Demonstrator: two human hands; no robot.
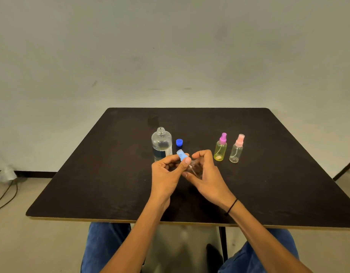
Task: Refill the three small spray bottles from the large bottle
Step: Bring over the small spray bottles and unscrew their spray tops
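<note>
a clear small bottle (195, 168) is mostly hidden between two hands above the dark counter (91, 184), its body blurred and hard to make out, only a thin dip tube showing through the plastic. the right hand (206, 174) cups the bottle from the side and below, fingers (199, 153) curled over it and clamped on its body, a black band (232, 206) around the wrist. the left hand (166, 174) pinches the blue spray cap (182, 154) between thumb and forefinger at the bottle's top; whether the cap is on or lifted off cannot be told. just behind the left hand stands the large bottle (161, 143), upright, open at the neck, partly filled with clear liquid, its lower part covered by the fingers. its blue lid (179, 142) lies on the counter just beside it. to the right, apart from the hands, stand a yellow bottle (220, 149) with a purple sprayer and, next to it, a clear bottle (236, 151) with a pink sprayer, both upright. the person's legs in blue jeans (105, 249) are cut off by the lower edge, under the counter.
</note>
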